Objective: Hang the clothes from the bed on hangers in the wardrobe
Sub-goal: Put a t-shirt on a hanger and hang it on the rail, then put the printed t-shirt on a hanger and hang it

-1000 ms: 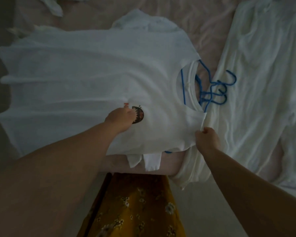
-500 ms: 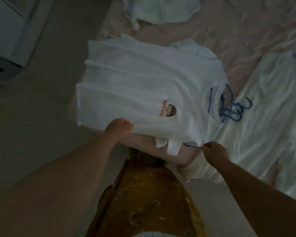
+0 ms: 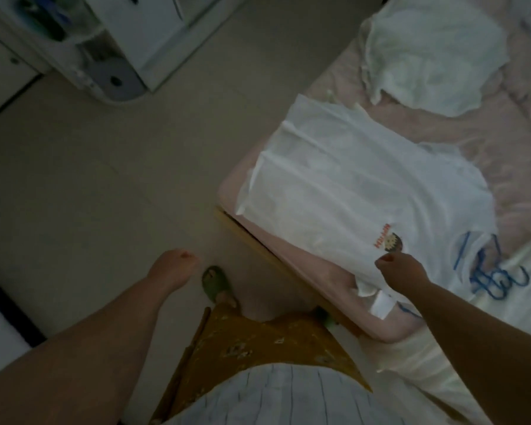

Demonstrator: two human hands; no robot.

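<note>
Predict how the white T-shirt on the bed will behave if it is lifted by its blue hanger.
The T-shirt lies creased and draped over the bed edge, so it will probably hang limp. Thin cloth suggests it is light. The hanger hooks poke from the neck, so it may slide or tilt unless steadied by the right hand.

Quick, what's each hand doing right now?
Left hand: loosely curled over the floor, holding nothing.
Right hand: pinching the white T-shirt.
</note>
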